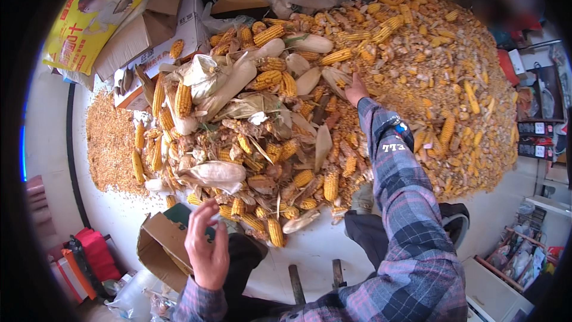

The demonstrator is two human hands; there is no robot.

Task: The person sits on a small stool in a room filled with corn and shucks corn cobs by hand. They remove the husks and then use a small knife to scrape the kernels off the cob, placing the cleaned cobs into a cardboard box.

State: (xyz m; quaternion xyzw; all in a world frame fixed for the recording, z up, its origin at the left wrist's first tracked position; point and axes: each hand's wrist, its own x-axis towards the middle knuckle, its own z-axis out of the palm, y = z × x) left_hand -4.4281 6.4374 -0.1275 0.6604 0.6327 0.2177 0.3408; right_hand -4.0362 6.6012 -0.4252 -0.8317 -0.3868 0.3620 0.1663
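A big heap of dried corn cobs and husks (263,112) covers the floor before me. My right hand (356,90) reaches to its upper middle, fingers at a dry corn husk (335,81) with yellow kernels showing; whether it grips the husk I cannot tell. My left hand (208,246) is raised above a cardboard box (163,243), fingers apart and curved, holding nothing. Nearest to it at the heap's front edge lie a pale husk-covered cob (214,175) and several bare yellow cobs, one of them upright in the picture (275,231).
Loose kernels (109,143) spread on the white floor at the left. Shelled and broken cobs (456,98) pile up at the right. Cartons (178,36) and a yellow printed bag (98,13) stand at the upper left. A white cabinet (496,286) is at the lower right.
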